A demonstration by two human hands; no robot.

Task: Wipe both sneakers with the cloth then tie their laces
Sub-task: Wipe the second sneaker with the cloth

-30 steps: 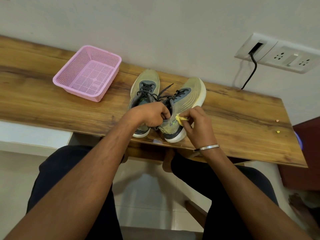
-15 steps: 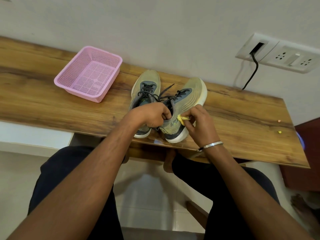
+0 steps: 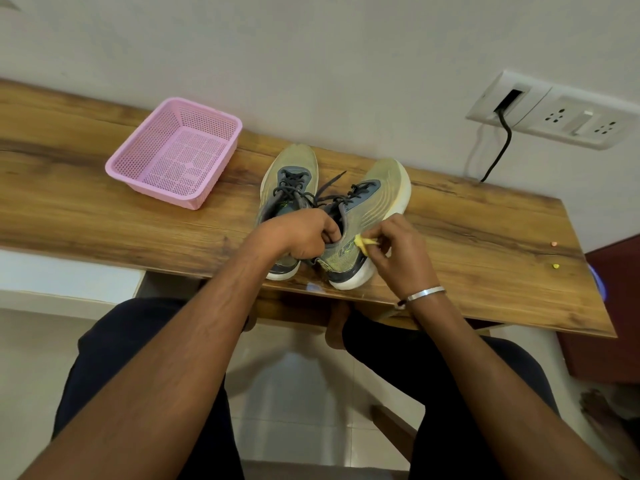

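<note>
Two olive-green sneakers with dark loose laces stand side by side on the wooden table (image 3: pixel 485 258), toes toward the wall. My left hand (image 3: pixel 301 235) grips the collar of the right sneaker (image 3: pixel 374 199), fingers curled into its opening, and hides the heel part of the left sneaker (image 3: pixel 289 171). My right hand (image 3: pixel 398 251) pinches a small bunched yellow cloth (image 3: pixel 365 241) against the outer side of the right sneaker near the heel. Most of the cloth is hidden inside my fingers.
A pink mesh basket (image 3: pixel 176 150) sits on the table to the left of the sneakers. A wall socket panel (image 3: pixel 561 110) with a black cable hangs at the right. Two small bits (image 3: pixel 556 254) lie near the table's right end. My knees are below the front edge.
My right hand has slid the yellow cloth slightly forward along the side of the right sneaker. My left hand keeps its grip on the collar.
</note>
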